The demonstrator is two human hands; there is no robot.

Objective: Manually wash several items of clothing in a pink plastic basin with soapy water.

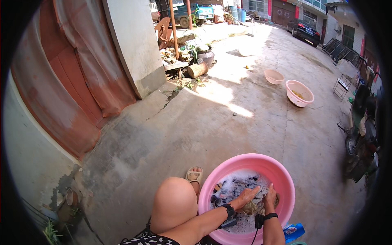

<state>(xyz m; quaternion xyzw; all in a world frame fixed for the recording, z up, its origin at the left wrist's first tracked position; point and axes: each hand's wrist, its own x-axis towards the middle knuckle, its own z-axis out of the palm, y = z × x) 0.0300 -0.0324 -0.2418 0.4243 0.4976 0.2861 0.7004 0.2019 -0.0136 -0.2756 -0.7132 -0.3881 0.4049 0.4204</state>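
A large pink plastic basin (288, 196) stands on the ground in front of me, holding foamy water (245, 174) and dark soaked clothes (231, 188). Both hands are inside it, above the suds. My left hand (246, 197) and my right hand (270, 195) grip a wet grey-olive garment (250, 208) between them. Its folds hide part of the fingers. Each wrist wears a black strap with a small device; a cable hangs from the right one.
A blue packet (294, 232) lies beside the basin, at right. Ahead on the concrete are two smaller pink basins (274, 77) (300, 92), the nearer with yellowish contents. A parked motorcycle (361, 137) stands at right. A curtained doorway (70, 82) is at left; my sandalled foot (194, 176) is beside the basin.
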